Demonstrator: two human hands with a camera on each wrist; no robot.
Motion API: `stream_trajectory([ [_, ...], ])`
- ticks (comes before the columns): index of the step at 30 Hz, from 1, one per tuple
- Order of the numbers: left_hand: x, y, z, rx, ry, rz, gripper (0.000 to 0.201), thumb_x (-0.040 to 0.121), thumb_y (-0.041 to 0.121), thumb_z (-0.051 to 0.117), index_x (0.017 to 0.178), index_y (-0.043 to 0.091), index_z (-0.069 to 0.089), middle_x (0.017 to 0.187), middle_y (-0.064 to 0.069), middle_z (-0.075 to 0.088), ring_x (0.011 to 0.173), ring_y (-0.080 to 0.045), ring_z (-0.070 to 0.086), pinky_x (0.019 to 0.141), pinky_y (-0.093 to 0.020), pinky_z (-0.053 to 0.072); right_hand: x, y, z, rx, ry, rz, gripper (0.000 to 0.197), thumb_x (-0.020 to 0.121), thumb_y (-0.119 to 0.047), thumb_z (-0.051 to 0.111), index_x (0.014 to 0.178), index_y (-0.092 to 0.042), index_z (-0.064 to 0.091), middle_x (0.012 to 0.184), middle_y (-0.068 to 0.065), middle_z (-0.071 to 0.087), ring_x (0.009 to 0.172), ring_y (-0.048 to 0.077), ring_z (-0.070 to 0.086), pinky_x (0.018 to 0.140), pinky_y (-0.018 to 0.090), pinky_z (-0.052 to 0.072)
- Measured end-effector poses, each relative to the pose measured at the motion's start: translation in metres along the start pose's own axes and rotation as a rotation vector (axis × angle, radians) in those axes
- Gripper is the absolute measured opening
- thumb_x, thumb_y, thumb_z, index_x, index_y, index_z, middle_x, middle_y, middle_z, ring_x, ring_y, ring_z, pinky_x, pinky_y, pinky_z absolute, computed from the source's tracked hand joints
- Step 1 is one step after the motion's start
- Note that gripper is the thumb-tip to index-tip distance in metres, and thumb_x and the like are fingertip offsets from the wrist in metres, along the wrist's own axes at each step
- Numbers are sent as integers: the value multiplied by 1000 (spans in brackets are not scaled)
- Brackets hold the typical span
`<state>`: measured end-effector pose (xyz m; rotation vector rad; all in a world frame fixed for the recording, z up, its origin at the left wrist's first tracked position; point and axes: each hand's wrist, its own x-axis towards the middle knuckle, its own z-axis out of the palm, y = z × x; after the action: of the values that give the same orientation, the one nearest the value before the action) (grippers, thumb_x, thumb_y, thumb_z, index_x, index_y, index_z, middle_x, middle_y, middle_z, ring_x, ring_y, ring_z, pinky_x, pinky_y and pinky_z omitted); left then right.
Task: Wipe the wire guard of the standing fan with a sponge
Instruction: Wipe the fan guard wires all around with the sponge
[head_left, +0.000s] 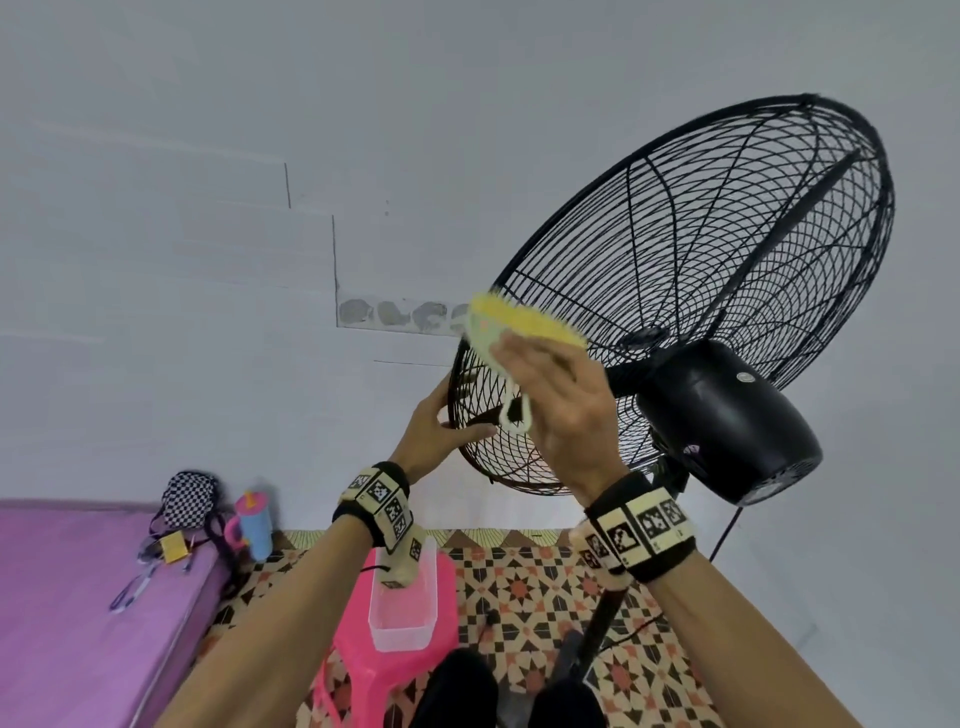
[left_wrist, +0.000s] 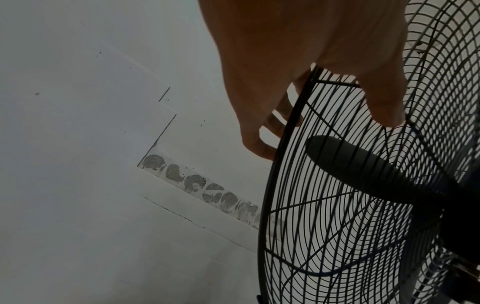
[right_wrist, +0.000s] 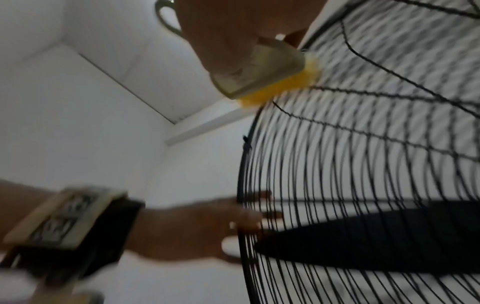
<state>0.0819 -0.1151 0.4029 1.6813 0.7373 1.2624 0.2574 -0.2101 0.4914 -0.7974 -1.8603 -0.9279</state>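
Observation:
The standing fan's black wire guard (head_left: 701, 249) tilts up at the right, its motor housing (head_left: 727, 421) facing me. My right hand (head_left: 524, 358) holds a pale sponge with a yellow scrubbing face (head_left: 519, 325) and a loop handle. It presses the yellow face against the guard's left rim. In the right wrist view the sponge (right_wrist: 267, 76) touches the guard's wires (right_wrist: 363, 164). My left hand (head_left: 457, 410) grips the guard's lower left rim. Seen from the left wrist, its fingers (left_wrist: 259, 144) curl round the rim and the thumb lies on the wires. A dark blade (left_wrist: 363, 170) sits inside.
Below my arms a pink plastic stool (head_left: 447, 577) carries a clear rectangular tub (head_left: 402, 608). The fan's pole (head_left: 602, 623) and cord run down to the patterned floor. At left, a purple bed (head_left: 78, 597) holds a chequered bag (head_left: 189, 499); a blue cup (head_left: 254, 525) stands beside it. White wall behind.

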Motion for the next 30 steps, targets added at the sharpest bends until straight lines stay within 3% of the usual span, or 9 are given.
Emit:
stream_trajectory([
  [5,6,4,-2,17,-5,-16,62,83,35,81,135,10,59,107,9,76,101,-12,70,91,-35,58,-58,-9,29,87,-400,-169,49,91,3,63,137,-14,64,134,4,69,110,28,63,81,49,55],
  [8,5,3,-3,53,-4,-8,55,79,32,87,127,15,65,112,0,75,107,-20,70,90,-42,58,-34,-4,11,197,-221,-38,36,105,-9,50,140,-15,56,134,5,69,118,28,64,90,48,56],
  [12,5,3,-1,37,-1,-10,72,82,23,90,144,22,56,133,7,69,123,-4,62,96,-25,56,-14,14,-3,131,-5,43,48,94,-4,72,140,-11,56,139,8,65,126,26,60,103,44,52],
  [17,11,14,-1,98,-75,7,80,82,41,82,149,15,45,136,6,61,126,-4,60,106,-25,50,-68,2,10,251,-407,-6,50,90,-3,47,136,-10,64,134,9,68,118,27,67,82,46,64],
  [20,21,20,-16,163,-203,-83,94,81,38,80,158,16,32,145,-6,56,136,-27,53,112,-45,47,-47,3,-7,305,-185,90,51,94,-5,60,145,-13,53,147,8,57,128,26,62,98,45,59],
  [22,30,37,-25,150,-273,-158,87,83,28,63,160,35,24,155,-1,47,140,-24,47,116,-48,40,-26,11,-18,243,-5,56,46,98,-4,64,142,-11,54,147,9,56,130,27,61,107,45,53],
  [25,43,76,-20,83,-208,-137,38,96,48,43,131,41,56,132,12,65,124,-13,58,113,-43,38,-25,27,-13,133,14,42,48,94,-2,70,138,-14,57,145,10,58,136,26,56,114,53,45],
  [28,54,99,-7,67,-95,-132,69,97,77,32,115,21,69,114,5,74,104,-4,69,102,-31,45,-63,23,7,105,-300,-72,56,82,4,79,133,-15,66,141,9,63,130,24,60,115,54,41],
  [30,58,102,-3,145,-66,-115,80,90,88,31,128,26,65,126,2,71,115,-9,66,109,-40,43,-73,16,8,118,-400,-106,64,74,8,84,131,-17,69,137,8,67,124,25,65,112,49,44],
])
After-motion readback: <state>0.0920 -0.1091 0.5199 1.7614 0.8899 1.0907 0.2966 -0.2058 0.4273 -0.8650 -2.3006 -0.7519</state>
